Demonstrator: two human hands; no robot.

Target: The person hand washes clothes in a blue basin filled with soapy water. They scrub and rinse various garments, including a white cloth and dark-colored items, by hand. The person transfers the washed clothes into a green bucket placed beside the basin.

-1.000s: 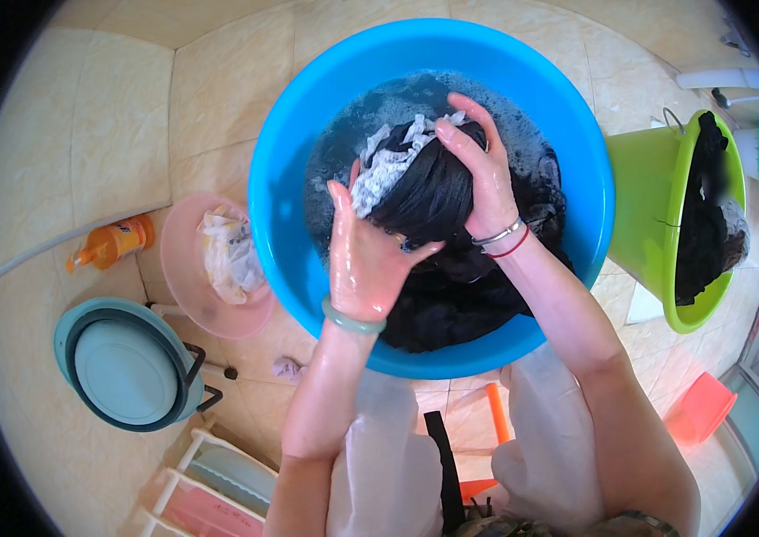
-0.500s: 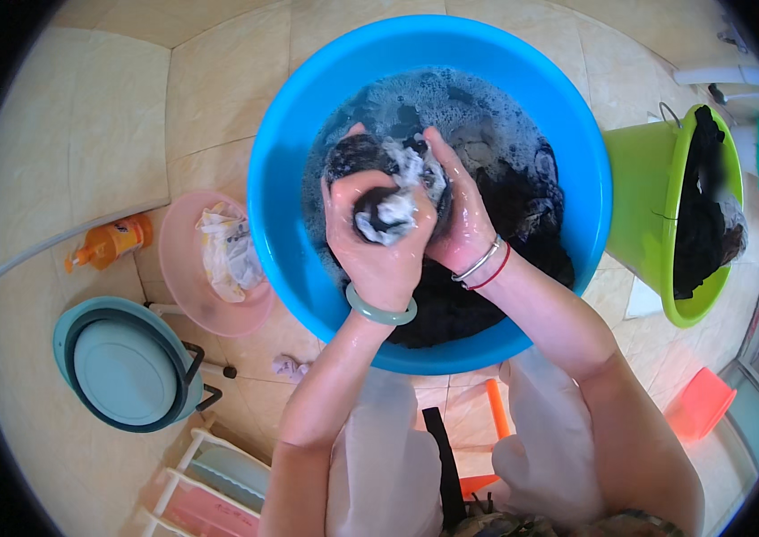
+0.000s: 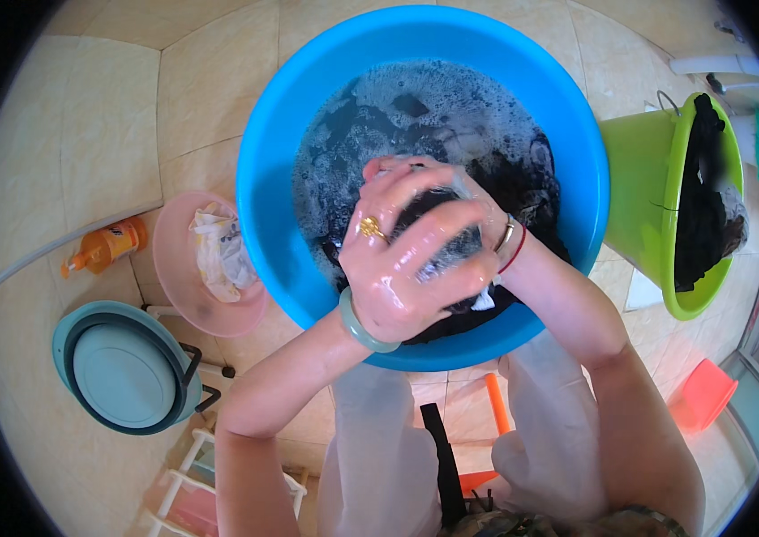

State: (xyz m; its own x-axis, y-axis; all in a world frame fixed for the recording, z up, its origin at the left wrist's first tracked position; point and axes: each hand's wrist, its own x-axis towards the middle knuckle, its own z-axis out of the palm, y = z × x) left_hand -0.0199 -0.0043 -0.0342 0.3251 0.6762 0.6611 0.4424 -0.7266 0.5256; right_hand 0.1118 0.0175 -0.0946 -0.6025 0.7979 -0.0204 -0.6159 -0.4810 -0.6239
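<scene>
A bunched piece of dark wet cloth (image 3: 424, 209), streaked with white suds, is squeezed between my hands above the big blue basin (image 3: 263, 170). My left hand (image 3: 402, 268) lies over the top, its bent fingers wrapped round the cloth; a gold ring and a pale green bangle are on that side. Beneath and to the right, my right hand (image 3: 480, 190) clasps the same cloth, its fingers largely hidden behind the left. Foamy water (image 3: 357, 121) fills the basin's bottom, with more dark clothing (image 3: 518, 192) soaking at the right.
To the right stands a green bucket (image 3: 639, 197) holding dark clothes. At left are a pink basin (image 3: 173, 268) with light cloth, an orange pump bottle (image 3: 111, 246) and stacked teal basins (image 3: 124, 371). A white rack (image 3: 184, 461) stands lower left, a coral container (image 3: 703, 396) lower right.
The left hand has swung right and down, turning over the cloth so its back now faces up. The right hand has slid under it, and the cloth is more tightly enclosed.
</scene>
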